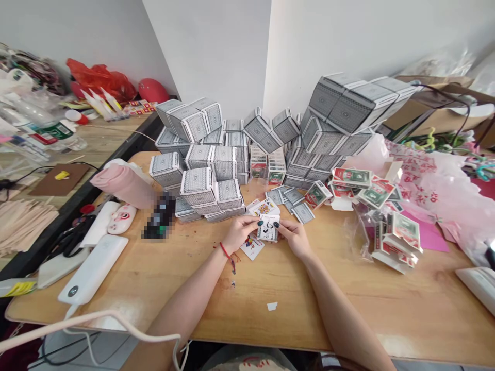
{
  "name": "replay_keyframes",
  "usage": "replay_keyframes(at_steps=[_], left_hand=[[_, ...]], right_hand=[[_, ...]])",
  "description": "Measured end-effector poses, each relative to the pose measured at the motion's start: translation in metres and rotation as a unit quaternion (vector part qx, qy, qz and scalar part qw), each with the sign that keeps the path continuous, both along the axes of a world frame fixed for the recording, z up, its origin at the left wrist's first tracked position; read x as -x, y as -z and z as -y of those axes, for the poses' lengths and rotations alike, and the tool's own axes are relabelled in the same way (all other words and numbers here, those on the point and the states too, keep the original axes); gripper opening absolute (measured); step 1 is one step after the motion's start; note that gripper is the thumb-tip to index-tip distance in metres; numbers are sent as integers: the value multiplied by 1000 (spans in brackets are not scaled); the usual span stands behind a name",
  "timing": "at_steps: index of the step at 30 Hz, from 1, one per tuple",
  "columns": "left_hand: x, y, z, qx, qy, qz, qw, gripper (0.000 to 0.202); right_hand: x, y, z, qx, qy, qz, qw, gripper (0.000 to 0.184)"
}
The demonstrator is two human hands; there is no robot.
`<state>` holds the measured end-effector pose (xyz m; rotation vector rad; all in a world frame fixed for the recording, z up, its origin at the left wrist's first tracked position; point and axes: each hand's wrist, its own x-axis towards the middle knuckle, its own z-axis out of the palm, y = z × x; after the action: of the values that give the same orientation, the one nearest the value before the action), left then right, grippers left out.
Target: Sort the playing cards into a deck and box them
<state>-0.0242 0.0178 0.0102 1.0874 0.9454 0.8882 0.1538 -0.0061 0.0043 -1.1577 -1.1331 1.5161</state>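
Observation:
My left hand (pixel 240 233) and my right hand (pixel 294 236) meet over the middle of the wooden table (pixel 162 273), both pinched on a small deck of playing cards (pixel 268 229) held face up between them. A red string bracelet circles my left wrist. Two loose face-up cards lie close by: one (pixel 252 247) just under my left hand, another (pixel 264 207) right behind the deck. A heap of grey patterned card boxes (pixel 201 170) is stacked behind my hands.
Taller grey cartons (pixel 350 111) stand at the back right. Red-and-green card packs (pixel 363 188) spill from pink plastic bags (pixel 425 190) on the right. A white power bank (pixel 95 268), cable and pink cloth (pixel 124 183) lie at left. A paper scrap (pixel 272 306) sits near the front edge.

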Motion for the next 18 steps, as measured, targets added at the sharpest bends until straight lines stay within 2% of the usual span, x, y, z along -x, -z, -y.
replay_keyframes(at_steps=[6, 10, 14, 18], left_hand=[[-7, 4, 0, -82, -76, -53, 992, 22], [-12, 6, 4, -112, -89, -74, 987, 21], [-14, 6, 7, -151, -107, -89, 979, 19], [-14, 2, 8, -125, -105, -61, 985, 15]], right_hand=[[10, -3, 1, -5, 20, -16, 1000, 32], [16, -5, 3, 29, 12, -67, 997, 40], [20, -5, 5, 60, 3, -123, 991, 38], [22, -5, 6, 75, 1, -166, 983, 34]])
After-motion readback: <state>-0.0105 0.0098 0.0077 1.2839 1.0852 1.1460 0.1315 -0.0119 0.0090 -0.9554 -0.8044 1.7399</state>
